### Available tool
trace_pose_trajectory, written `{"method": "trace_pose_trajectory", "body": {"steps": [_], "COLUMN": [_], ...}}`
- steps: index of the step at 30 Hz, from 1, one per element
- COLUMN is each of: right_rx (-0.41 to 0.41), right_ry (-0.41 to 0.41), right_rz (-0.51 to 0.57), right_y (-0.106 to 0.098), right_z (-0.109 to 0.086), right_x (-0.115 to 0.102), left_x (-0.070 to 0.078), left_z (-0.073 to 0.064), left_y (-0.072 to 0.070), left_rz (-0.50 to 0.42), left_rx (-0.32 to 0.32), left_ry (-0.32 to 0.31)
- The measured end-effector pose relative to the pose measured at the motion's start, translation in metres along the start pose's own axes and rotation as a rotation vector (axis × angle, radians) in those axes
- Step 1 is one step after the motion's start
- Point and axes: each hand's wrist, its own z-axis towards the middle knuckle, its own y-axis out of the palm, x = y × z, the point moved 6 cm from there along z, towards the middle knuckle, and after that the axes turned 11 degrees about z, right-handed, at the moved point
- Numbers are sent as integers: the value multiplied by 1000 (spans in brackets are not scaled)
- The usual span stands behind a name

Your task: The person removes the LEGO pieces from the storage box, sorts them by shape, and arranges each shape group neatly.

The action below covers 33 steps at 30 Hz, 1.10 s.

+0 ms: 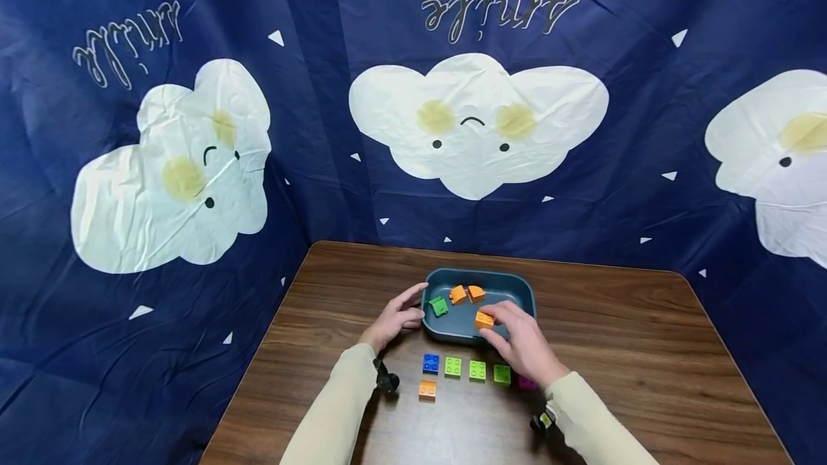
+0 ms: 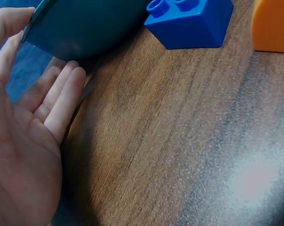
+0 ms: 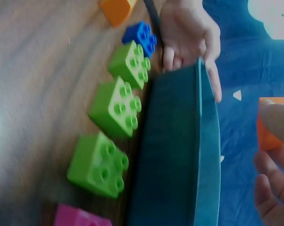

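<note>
Over the right part of a dark teal tray [image 1: 455, 330], my right hand [image 1: 528, 344] pinches an orange toy brick [image 1: 484, 320] between thumb and fingers; the right wrist view shows this brick [image 3: 270, 134] above the rim. My left hand [image 1: 390, 323] touches the tray's left end, its fingers [image 2: 66, 101] mostly straight against the wall and rim. Inside the tray lie a green brick [image 1: 439, 306] and two curved orange bricks, one [image 1: 458, 295] beside the other [image 1: 476, 294].
In front of the tray runs a row: a blue brick [image 1: 431, 363], several green bricks [image 1: 477, 370] and a magenta brick [image 1: 527, 383], partly hidden by my right hand. Nearer stands an orange brick [image 1: 428, 390]. A dark blue curtain [image 1: 310, 163] hangs behind the wooden table [image 1: 620, 336].
</note>
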Motion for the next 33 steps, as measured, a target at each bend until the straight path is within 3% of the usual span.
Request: {"method": "trace_pose_trajectory", "body": {"steps": [11, 19, 33], "right_rx": [-18, -21, -132], "right_ry": [30, 52, 161], "right_rz": [101, 107, 79], "right_y": [20, 39, 85], "right_z": [-20, -41, -70], "right_x": [-29, -32, -29], "left_x": [-1, 0, -1], "left_z": [-1, 0, 2], "left_y": [1, 0, 0], "left_rz": [-9, -11, -23], "left_rx": [-11, -6, -11], "left_ry": [-3, 6, 7]}}
